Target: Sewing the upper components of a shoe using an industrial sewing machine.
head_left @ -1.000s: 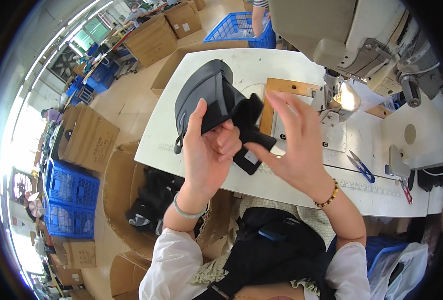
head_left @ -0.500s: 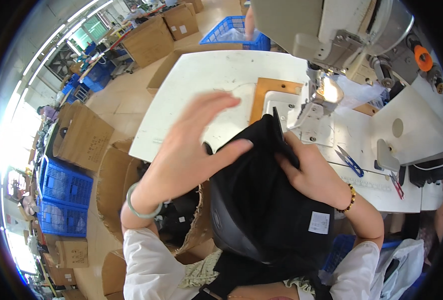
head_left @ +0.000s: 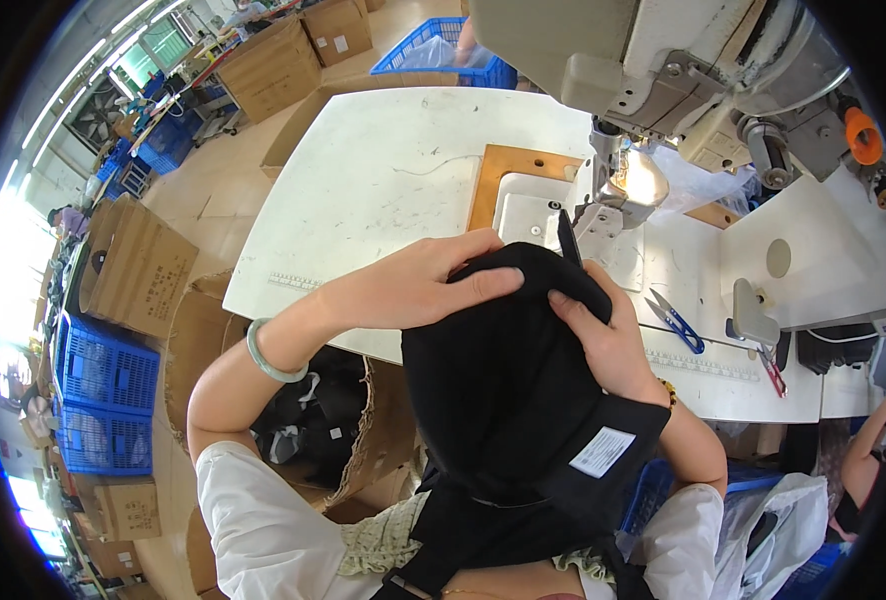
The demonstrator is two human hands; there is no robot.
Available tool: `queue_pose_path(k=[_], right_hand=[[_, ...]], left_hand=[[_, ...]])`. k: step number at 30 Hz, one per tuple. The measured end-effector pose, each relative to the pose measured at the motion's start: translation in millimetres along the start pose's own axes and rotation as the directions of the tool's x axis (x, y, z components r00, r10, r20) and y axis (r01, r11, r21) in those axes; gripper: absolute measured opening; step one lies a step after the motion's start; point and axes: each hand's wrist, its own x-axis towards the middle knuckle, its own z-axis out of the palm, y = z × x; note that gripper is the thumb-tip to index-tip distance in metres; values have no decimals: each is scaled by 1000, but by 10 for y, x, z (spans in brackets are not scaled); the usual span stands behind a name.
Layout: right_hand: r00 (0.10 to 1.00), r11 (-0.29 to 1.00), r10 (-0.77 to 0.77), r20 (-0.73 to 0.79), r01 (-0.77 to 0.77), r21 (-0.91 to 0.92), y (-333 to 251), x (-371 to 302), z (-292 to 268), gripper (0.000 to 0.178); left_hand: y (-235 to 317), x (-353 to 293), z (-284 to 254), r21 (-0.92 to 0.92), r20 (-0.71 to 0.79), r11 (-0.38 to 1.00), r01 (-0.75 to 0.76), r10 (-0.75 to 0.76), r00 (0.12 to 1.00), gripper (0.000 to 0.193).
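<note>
Cloth piece (head_left: 503, 370): lay between the hands (head_left: 413, 290), at the near edge of the desk (head_left: 343, 180). Sewing machine (head_left: 603, 60): stood at the desk's right, beyond the hands. Snips (head_left: 678, 322): lay on the desk, right of the cloth piece. Carton (head_left: 198, 340): stood left of the piece, fabric (head_left: 328, 410) in it. Stacked crates (head_left: 108, 375): stood farther left. Basket (head_left: 501, 76): stood behind the desk.

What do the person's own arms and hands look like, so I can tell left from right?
White sleeves end above both elbows; forearms are bare. Left hand: ungloved, with a smooth, pale green bangle at the wrist. Right hand: ungloved, wearing a partly hidden beaded bracelet, dark and yellowish.
</note>
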Motion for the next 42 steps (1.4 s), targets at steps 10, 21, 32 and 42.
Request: queue_pose_path(k=[10,21,32,42], right_hand=[[977,931,176,121,-205,301,-75,211,-124,27],[433,-51,-572,696,828,-558,-321,306,-82,30],[528,206,-78,846,839,-504,-467,245,91,18],[497,174,-3,868,855,-489,-382,72,67,18]], left_hand=[[-89,155,-22,129,-48,992,-4,10,999,25],[-171,163,42,231,-277,973,8,58,959,21],[-120,211,95,146,-260,986,-83,119,958,21],[-233,125,38,14,-70,1000,-16,17,997,30]])
